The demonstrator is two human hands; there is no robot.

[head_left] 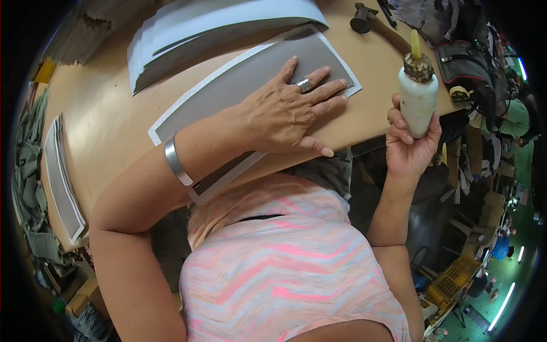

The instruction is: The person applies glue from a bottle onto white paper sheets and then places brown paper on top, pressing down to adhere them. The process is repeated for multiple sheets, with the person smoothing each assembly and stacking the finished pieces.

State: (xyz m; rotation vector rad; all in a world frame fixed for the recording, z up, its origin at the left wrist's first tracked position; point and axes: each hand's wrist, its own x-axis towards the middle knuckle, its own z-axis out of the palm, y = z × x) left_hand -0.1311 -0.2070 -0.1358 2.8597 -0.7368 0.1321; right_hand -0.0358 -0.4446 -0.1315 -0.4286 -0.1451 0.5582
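Note:
My left hand lies flat with fingers spread on a curved grey panel with a pale border. A silver ring and a wide metal cuff are on that hand and wrist. The panel's near corner reaches past the table edge, and my forearm covers its middle. Raised at the right, my right hand is wrapped around a white squeeze bottle held upright. The bottle has a crusted brown neck and a yellow nozzle pointing up; it looks like a glue bottle.
A stack of pale sheets stands behind the panel on the wooden table. Narrow grey strips lie at the left edge. At the far right are a hammer, a dark bag and a tape measure.

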